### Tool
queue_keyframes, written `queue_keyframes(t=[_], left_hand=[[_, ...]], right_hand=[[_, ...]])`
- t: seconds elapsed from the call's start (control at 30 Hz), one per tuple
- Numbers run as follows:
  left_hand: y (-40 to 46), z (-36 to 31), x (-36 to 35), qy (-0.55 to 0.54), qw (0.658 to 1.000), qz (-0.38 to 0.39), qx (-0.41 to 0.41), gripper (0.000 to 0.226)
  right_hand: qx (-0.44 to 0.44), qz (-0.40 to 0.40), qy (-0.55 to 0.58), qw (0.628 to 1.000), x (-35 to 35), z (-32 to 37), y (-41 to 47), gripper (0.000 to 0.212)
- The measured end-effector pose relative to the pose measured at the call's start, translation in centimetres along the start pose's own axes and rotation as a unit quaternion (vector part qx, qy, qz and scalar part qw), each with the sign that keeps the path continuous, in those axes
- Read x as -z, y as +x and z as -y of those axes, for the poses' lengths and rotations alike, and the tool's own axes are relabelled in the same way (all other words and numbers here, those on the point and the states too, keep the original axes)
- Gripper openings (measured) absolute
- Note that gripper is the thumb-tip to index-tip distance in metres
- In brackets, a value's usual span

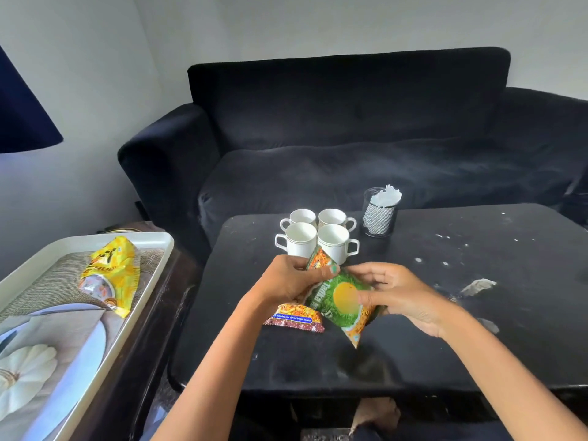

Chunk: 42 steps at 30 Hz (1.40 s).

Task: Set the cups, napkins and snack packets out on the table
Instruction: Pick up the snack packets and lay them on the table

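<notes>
Above the middle of the black table (413, 345), both hands hold snack packets. My left hand (292, 278) grips an orange-and-brown packet (297, 318) whose top corner pokes out above my fingers. My right hand (394, 297) pinches a green packet (342, 302) with an orange circle, thumb on its front. Several white cups (300, 240) stand clustered at the table's far edge, just beyond my hands. A mesh holder (380, 216) with white napkins (388, 195) stands to their right. A yellow packet (109, 275) lies on the white tray (149, 281) at the left.
The tray sits on a dark side surface left of the table. A dark sofa (350, 122) runs along the table's far side. A crumpled scrap (477, 286) lies on the table's right part, among white specks.
</notes>
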<state>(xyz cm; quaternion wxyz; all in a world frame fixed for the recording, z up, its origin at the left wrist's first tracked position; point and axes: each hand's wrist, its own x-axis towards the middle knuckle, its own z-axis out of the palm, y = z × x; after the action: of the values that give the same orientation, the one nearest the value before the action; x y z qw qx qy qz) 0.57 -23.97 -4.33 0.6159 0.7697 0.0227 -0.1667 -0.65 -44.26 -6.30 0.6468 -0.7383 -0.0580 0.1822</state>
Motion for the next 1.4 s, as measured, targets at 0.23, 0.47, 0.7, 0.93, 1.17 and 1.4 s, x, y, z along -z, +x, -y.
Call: queue_keyframes(t=[0.23,0.47,0.7,0.93,1.17,1.4], left_hand=[[0.6,-0.4,-1.6,-0.218,0.958,-0.184,0.009,0.029],[0.2,0.0,-4.9,-0.321,0.942,-0.072,0.072,0.020],[0.1,0.9,-6.0,-0.134,0.987,-0.060,0.069,0.023],[-0.2,2.6,-5.7,0.260,0.965,-0.017,0.039,0.034],[-0.3,1.9,-4.4,0.423,0.903,-0.073,-0.006,0.034],[0.9,3.5,-1.1,0.539,0.826,-0.131,-0.096,0.052]], right_hand=[[-0.060,-0.176,0.256,0.949,0.1,0.2,0.9,0.067],[-0.071,-0.109,0.352,0.927,-1.6,0.4,1.5,0.051],[-0.094,-0.167,0.363,0.912,-0.6,-0.3,1.6,0.020],[-0.180,-0.214,0.268,0.922,-0.4,-1.9,1.7,0.026],[-0.170,-0.254,0.028,0.952,-0.9,-2.4,2.5,0.033],[-0.044,-0.221,-0.204,0.953,-1.8,-3.0,2.5,0.051]])
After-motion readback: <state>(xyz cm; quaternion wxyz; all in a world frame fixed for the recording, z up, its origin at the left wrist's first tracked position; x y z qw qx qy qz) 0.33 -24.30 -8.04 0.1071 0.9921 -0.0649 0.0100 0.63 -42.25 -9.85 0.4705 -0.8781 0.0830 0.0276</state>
